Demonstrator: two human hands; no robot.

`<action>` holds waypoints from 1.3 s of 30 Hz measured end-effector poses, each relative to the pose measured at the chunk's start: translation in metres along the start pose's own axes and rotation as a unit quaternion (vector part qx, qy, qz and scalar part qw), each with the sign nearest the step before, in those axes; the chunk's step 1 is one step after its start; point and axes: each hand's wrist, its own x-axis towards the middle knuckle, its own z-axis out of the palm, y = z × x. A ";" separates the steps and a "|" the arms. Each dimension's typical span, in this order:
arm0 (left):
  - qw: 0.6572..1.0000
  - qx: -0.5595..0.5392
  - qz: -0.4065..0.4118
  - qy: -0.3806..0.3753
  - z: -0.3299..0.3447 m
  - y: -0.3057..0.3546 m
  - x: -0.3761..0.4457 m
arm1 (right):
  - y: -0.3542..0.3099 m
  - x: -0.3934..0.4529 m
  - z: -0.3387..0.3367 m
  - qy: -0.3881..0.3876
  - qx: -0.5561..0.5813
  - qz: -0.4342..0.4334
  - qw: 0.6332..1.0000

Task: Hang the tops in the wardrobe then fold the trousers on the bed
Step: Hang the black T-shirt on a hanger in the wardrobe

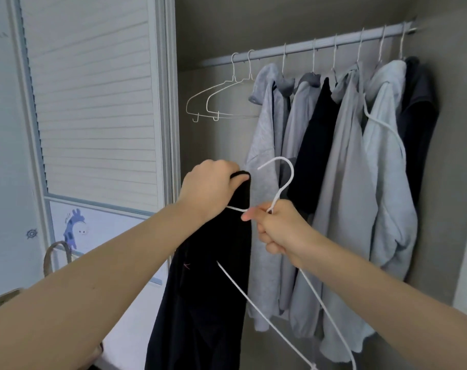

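White-coated wire forms the hanger (281, 188) held in front of the open wardrobe (454, 156). The person's right hand (280, 231) grips it at the neck just below the hook, fingers curled round the wire; the hook points up and left, and the two shoulder arms run down and to the right past the forearm toward the lower edge of the view. The left hand (208, 188) pinches the top edge of a black top (200, 289), thumb over the fabric. The top hangs straight down from that grip, limp and dark with no visible print, in front of the wardrobe's left side. One wire tip of the hanger touches the fabric just below the left hand.

The rail (307, 46) runs across the upper part of the wardrobe, rising toward the right-hand wall. At its left end two bare hangers (221, 100) hang side by side. From the middle to the right end, a row of hung garments (347, 169) fills the rail: pale grey and light blue pieces with dark ones between, packed touching one another. Open room on the rail lies at its left end, round the bare hangers and between them and the first grey garment.

Left of the wardrobe stands a slatted white door (93, 102). A woven basket handle (56, 257) shows near the lower left.
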 end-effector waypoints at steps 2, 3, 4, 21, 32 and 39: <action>1.000 -0.022 -0.019 -0.001 -0.002 0.011 0.009 | -0.007 0.004 -0.005 0.028 -0.024 -0.008 0.999; 0.999 -0.026 -0.036 -0.005 -0.004 0.014 0.014 | -0.013 0.005 -0.010 0.045 -0.021 -0.021 0.999; 0.998 -0.039 -0.056 -0.009 -0.006 0.016 0.019 | -0.019 0.005 -0.017 0.061 -0.007 -0.041 0.997; 0.966 -0.003 0.255 0.042 -0.026 0.032 0.034 | -0.047 -0.035 -0.056 0.125 0.071 -0.236 0.961; 0.990 -0.056 -0.030 0.123 -0.004 0.024 0.026 | 0.029 -0.061 -0.018 0.094 -0.349 -0.307 0.880; 0.973 -0.126 -0.104 0.160 -0.027 0.000 0.028 | 0.079 -0.036 -0.018 -0.067 -0.351 -0.125 0.926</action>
